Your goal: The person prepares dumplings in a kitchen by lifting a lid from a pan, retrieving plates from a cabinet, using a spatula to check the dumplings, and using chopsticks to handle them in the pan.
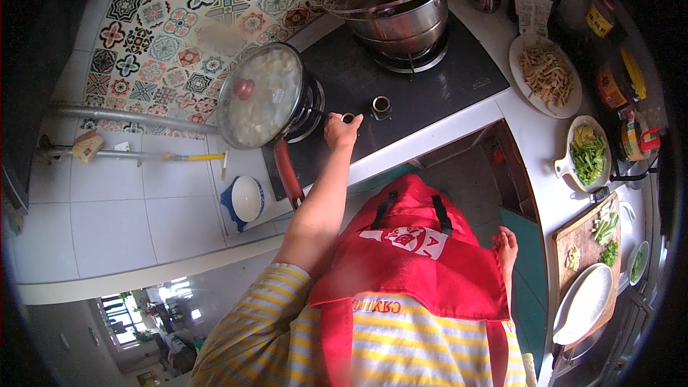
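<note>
My left hand point(342, 130) grips a round control knob point(348, 117) at the front of a black gas hob point(457, 64). A second knob point(381, 105) stands to its right. Just behind that hand, on the left burner, sits a pan with a red handle point(288, 169). Its steamed-up glass lid point(263, 102) with a red knob covers pale food that I cannot make out. My right hand point(506, 250) hangs beside the red apron point(408, 274), partly hidden, fingers loosely bent and nothing visible in them.
A steel steamer pot point(400, 27) with a glass lid is on the right burner. Rightward are a plate of brown strips point(545, 75), a dish of cut greens point(588, 153) and a wooden cutting board point(575, 236). A blue-rimmed bowl point(247, 199) stands left of the hob.
</note>
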Demonstrator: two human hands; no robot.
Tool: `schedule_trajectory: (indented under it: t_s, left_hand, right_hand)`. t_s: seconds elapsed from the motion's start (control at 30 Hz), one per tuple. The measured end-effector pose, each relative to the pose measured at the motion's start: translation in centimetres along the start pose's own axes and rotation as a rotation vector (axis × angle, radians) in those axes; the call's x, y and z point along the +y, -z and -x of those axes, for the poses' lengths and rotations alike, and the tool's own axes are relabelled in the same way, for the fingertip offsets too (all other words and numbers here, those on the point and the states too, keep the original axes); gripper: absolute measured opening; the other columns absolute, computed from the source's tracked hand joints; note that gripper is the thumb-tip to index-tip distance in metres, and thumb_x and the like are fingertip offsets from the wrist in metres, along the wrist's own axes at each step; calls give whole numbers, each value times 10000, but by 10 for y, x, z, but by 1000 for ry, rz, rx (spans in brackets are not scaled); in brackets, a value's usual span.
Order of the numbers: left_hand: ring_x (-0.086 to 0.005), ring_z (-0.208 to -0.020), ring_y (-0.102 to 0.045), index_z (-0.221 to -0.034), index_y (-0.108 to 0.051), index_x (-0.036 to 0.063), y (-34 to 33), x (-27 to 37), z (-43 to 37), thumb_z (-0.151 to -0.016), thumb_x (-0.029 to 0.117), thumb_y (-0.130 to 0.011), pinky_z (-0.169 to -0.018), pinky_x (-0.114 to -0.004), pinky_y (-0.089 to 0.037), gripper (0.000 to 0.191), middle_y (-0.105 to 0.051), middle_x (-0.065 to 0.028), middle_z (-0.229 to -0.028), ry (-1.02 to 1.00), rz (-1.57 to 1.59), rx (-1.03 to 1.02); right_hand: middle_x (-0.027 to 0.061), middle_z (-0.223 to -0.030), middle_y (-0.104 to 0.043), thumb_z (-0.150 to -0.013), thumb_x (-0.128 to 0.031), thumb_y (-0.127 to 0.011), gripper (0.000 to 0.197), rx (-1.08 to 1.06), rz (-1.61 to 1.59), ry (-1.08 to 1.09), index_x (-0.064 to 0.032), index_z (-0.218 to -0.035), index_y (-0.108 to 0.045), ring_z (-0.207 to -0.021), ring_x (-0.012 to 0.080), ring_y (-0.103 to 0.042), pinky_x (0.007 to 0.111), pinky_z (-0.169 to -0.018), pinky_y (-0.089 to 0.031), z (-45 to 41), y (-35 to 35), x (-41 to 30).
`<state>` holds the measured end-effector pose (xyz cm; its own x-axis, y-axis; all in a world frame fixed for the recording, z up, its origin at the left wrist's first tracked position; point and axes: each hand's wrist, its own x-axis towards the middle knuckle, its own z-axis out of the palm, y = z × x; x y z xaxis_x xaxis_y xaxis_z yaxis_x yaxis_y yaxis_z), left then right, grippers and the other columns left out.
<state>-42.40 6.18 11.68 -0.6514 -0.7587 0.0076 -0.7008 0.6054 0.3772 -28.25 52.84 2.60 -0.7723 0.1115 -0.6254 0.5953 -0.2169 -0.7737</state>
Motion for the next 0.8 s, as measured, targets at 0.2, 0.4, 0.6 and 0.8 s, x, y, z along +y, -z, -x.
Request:
schedule_trajectory:
  t_s: [0.2, 0.4, 0.6, 0.8]
  left_hand:
    - [-293, -855, -572, -851, -549, 18, 1, 1, -1, -574, 402, -738, -739, -366, -461, 510, -589, -153, -888, 21, -7, -8]
    - [-299, -862, -570, -857, -546, 21, 2, 2, 1, -574, 411, -736, -747, -373, -458, 518, -591, -154, -895, 17, -14, -4]
    - [-303, -865, -567, -866, -544, 21, 1, 1, 0, -573, 416, -735, -754, -376, -453, 528, -591, -155, -897, 16, -26, -2]
    - [-303, -864, -568, -865, -545, 18, 0, -1, -1, -570, 404, -740, -748, -375, -456, 523, -589, -156, -893, 27, -4, -12]
  right_hand:
    - [-9, -683, -555, -871, -191, -482, 143, 8, 4, -18, -117, -965, -560, -473, 47, -424, 176, -405, -311, 0, 0, -1]
    - [-7, -681, -554, -867, -192, -488, 143, 10, 4, -27, -114, -967, -555, -472, 48, -425, 177, -402, -310, -3, 2, 2]
    - [-10, -673, -551, -865, -198, -491, 142, -4, 0, -14, -114, -962, -552, -472, 46, -425, 176, -403, -310, -5, 4, 4]
    - [-11, -673, -551, -864, -198, -493, 149, -4, 1, -17, -108, -965, -555, -485, 47, -433, 176, -412, -317, -3, 2, -1]
